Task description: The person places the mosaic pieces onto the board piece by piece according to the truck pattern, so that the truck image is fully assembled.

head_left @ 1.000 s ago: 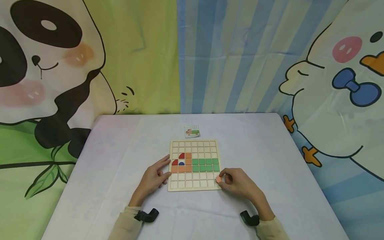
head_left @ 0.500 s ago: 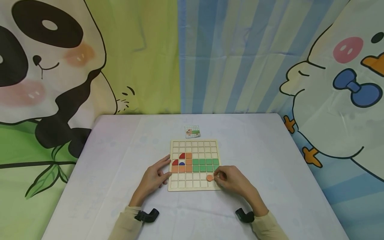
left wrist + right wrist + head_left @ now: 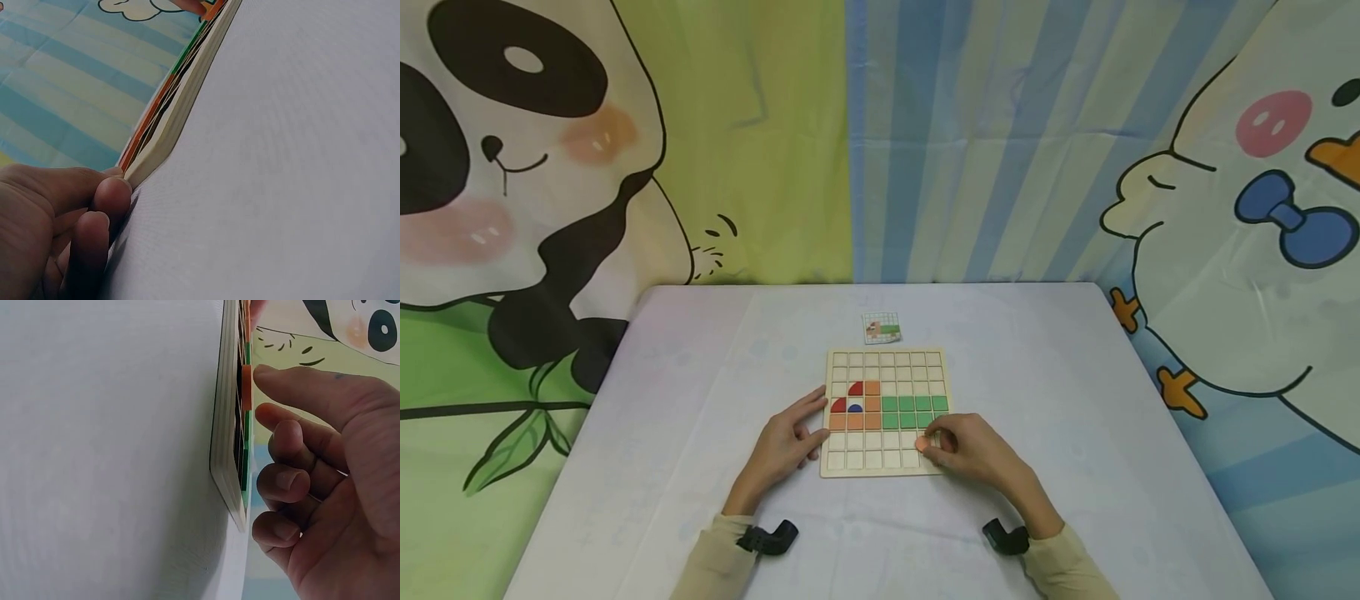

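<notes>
A pale wooden grid board (image 3: 883, 460) lies flat on the table. Green squares (image 3: 914, 412) fill two rows at its right, and orange squares (image 3: 855, 422), red quarter-rounds (image 3: 855, 389) and a blue half-round (image 3: 855, 408) sit at its left. My left hand (image 3: 782, 439) rests at the board's left edge, fingertips touching it; in the left wrist view the thumb side meets the board's corner. Over the lower right cells, my right hand (image 3: 973, 450) pinches a round orange piece (image 3: 921, 444) between thumb and index. The right wrist view shows this orange piece (image 3: 247, 387) at the fingertips.
Beyond the board lies a small picture card (image 3: 882, 328) with a coloured grid pattern. White cloth covers the table (image 3: 737, 333). Printed curtains (image 3: 985, 142) hang behind it. Each wrist wears a black camera (image 3: 1006, 537).
My right hand has moved left with the round orange piece, from the board's right edge to over the lower right cells. The left hand stays in place.
</notes>
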Demonstrator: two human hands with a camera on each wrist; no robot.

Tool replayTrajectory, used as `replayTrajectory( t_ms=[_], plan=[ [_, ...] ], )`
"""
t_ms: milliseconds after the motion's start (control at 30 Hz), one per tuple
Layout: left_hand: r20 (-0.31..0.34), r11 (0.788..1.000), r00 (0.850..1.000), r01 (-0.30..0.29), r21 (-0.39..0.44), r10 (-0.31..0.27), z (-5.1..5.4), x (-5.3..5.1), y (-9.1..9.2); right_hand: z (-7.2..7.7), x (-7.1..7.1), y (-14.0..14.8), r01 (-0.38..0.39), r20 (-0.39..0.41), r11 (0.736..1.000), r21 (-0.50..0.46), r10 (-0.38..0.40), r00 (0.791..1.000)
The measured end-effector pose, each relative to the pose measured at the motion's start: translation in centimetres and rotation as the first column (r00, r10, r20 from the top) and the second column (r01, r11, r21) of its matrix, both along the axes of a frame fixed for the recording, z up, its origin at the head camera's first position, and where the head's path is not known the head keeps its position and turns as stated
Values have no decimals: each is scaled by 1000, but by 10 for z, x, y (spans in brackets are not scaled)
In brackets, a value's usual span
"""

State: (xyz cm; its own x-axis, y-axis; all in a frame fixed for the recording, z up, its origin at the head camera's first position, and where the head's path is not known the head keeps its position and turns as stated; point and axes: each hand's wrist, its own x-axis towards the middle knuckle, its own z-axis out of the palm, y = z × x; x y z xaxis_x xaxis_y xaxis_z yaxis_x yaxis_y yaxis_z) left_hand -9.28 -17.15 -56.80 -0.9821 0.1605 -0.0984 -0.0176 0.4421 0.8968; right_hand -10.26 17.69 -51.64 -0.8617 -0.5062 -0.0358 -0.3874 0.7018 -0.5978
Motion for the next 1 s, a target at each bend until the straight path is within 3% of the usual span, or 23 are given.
replayTrajectory(
  t_ms=[467,1000],
  plan=[
    [-3,1000,1000,10,11,-10,2,0,-1,-3,-1,-2,-22,6,999,33,22,1000],
    [-10,1000,1000,23,16,-23,2,0,-2,0,-2,-1,22,-48,998,51,-20,999]
  ],
)
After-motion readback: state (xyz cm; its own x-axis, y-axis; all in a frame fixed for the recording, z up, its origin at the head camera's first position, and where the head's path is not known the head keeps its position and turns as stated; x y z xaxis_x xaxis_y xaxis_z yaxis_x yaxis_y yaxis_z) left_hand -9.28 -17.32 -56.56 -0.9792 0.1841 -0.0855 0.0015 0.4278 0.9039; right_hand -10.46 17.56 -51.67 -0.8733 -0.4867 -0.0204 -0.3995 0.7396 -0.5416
